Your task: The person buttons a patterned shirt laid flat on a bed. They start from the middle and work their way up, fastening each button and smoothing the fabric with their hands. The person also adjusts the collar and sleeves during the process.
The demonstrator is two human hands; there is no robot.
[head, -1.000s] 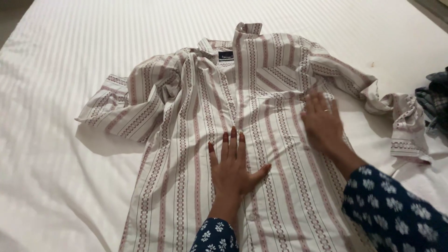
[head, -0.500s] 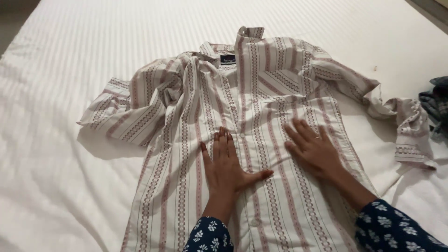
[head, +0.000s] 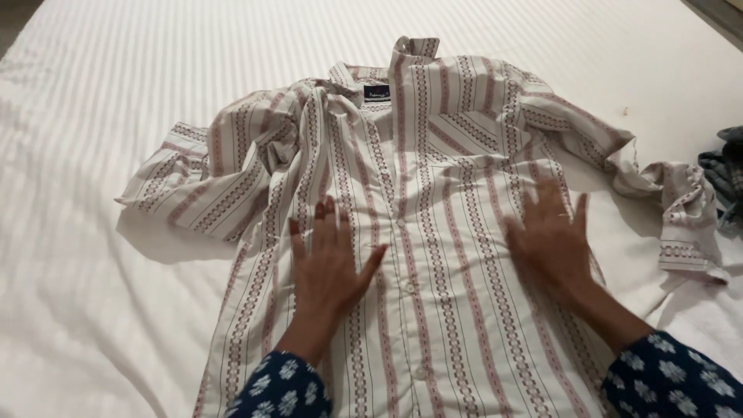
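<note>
While the striped shirt (head: 433, 232) lies buttoned on the bed (head: 93, 116), we are pressing left hand (head: 329, 259) and right hand (head: 549, 240) flat, fingers spread, holding nothing; sleeves unfolded.

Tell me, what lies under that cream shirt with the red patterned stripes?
The cream striped shirt lies spread on a white, faintly striped bedsheet, which shows all around it. Both hands, left and right, press flat on top. Whatever sits beneath the shirt's middle is covered.

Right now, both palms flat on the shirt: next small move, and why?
Probably slide the right hand outward toward the crumpled right sleeve. The left hand lies flat on the shirt front, which looks fairly smooth there, while that sleeve is bunched on the white sheet.
</note>
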